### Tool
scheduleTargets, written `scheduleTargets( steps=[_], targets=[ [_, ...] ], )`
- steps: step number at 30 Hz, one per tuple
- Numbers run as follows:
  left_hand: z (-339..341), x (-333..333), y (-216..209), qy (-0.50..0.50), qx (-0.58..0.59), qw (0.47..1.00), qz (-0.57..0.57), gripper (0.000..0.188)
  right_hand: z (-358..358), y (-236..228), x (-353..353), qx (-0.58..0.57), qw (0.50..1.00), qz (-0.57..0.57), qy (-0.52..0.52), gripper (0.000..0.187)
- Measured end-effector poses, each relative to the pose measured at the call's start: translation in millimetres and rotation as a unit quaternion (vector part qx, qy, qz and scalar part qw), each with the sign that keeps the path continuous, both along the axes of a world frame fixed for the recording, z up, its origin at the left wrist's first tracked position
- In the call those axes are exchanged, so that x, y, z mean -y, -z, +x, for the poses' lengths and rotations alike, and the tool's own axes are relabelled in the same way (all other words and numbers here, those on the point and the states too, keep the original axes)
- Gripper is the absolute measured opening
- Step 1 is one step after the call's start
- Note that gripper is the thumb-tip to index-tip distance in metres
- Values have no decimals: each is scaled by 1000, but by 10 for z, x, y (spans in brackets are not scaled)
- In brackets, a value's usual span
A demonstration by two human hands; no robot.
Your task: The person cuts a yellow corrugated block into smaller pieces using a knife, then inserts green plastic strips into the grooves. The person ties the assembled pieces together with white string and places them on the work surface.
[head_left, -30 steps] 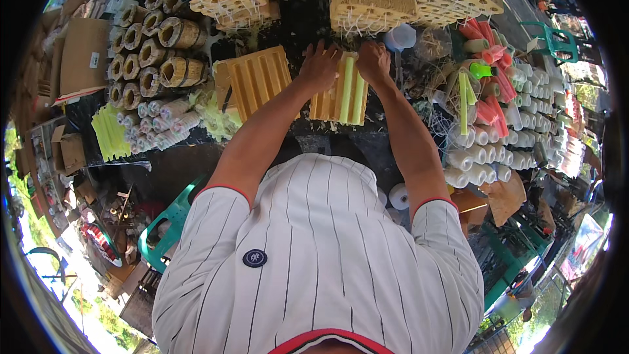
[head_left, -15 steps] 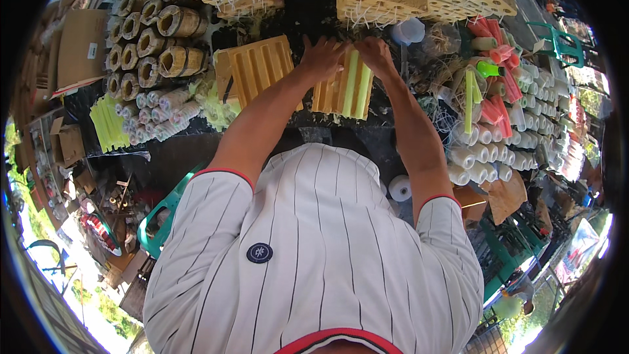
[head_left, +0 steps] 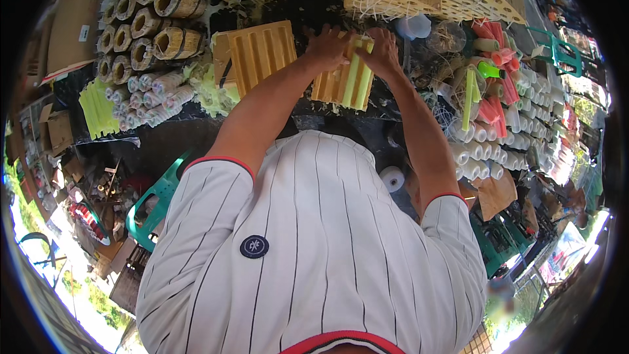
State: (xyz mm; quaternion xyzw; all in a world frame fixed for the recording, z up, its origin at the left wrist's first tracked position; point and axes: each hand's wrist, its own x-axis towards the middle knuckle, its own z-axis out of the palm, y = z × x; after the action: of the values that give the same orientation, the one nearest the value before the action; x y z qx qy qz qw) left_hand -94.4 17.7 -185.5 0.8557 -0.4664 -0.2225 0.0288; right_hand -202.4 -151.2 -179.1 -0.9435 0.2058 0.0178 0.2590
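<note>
1. Head view: yellow grooved block (head_left: pixel 332 86) sits at 12 o'clock, with a green strip (head_left: pixel 358 78) along it.
2. Left hand (head_left: pixel 325 50) is at 12 o'clock, right hand (head_left: pixel 382 54) at 1.
3. I cannot tell if fingers (head_left: pixel 324 37) grip.

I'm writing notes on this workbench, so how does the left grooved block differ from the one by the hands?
The left block shows bare grooves, while the right block holds at least one light green stick. The right block has the left hand and right hand at its far end; neither hand touches the left block. Both are yellowish-brown with parallel grooves.
</note>
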Motion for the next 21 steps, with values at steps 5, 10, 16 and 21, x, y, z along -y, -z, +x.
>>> scheduleTargets(
  steps=[5, 10, 16, 21],
  targets=[
    [35, 19, 239, 6, -6, 1000, -8, 113, -859, -226, -758, -53, 978, -115, -167, 126],
    [-105, -37, 236, 34, 29, 999, -12, 129, -930, 48, -809, -31, 987, -89, -130, 125],
    [-155, -50, 299, 55, 54, 997, -14, 141, -926, 100, -686, 45, 977, -95, -186, 111],
    [-72, -81, 417, 78, 72, 992, -69, 141, -921, 97, -632, 51, 968, -105, -221, 106]
  ],
)
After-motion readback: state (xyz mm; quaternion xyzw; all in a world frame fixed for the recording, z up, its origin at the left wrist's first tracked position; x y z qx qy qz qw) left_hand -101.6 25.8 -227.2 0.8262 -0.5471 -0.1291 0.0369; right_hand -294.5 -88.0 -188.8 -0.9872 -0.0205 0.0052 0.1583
